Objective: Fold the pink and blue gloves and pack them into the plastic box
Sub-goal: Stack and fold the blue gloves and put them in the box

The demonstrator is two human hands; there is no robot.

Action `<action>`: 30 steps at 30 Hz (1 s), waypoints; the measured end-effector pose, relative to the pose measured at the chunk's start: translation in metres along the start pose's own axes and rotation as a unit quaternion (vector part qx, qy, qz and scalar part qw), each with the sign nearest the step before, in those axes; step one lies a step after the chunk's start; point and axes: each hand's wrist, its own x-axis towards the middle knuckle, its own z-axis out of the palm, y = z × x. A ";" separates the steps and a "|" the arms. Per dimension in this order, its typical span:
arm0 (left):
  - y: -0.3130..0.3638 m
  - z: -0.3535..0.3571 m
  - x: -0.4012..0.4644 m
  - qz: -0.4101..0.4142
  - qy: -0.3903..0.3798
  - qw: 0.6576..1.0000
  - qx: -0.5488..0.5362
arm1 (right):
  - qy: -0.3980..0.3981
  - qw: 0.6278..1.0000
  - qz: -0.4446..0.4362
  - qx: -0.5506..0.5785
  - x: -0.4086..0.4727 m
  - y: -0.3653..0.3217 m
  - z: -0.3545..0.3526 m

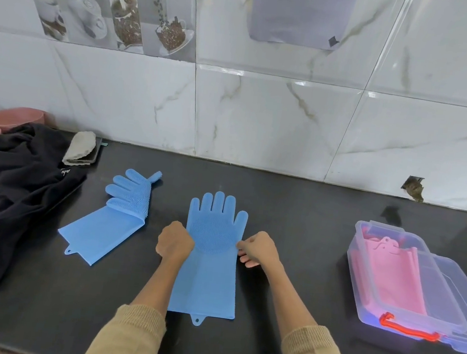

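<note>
A blue silicone glove [211, 250] lies flat on the dark counter, fingers pointing at the wall, bristle patch up. My left hand [175, 239] grips its left edge at the palm. My right hand [257, 249] pinches its right edge at the same height. A second blue glove [115, 215] lies to the left, its finger part bent over at the wrist. Folded pink gloves [391, 269] sit inside the clear plastic box [362, 269] at the right; its lid [458, 301] lies open beside it, and a red handle [408, 327] is at the front.
A black garment [4, 192] with a reflective cuff is heaped at the left. Behind it stand pink bowls [13, 119] and a grey cloth on a dark flat object [81, 148]. A marble-tiled wall [263, 115] closes the counter's back.
</note>
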 end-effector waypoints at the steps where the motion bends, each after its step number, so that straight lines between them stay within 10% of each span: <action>1: -0.002 -0.001 0.002 -0.003 0.003 1.000 0.005 | 0.000 1.000 -0.002 0.003 0.000 -0.001 0.003; 30: -0.051 -0.038 0.069 -0.051 0.122 0.990 0.046 | 0.033 0.988 -0.019 0.149 0.020 -0.038 0.069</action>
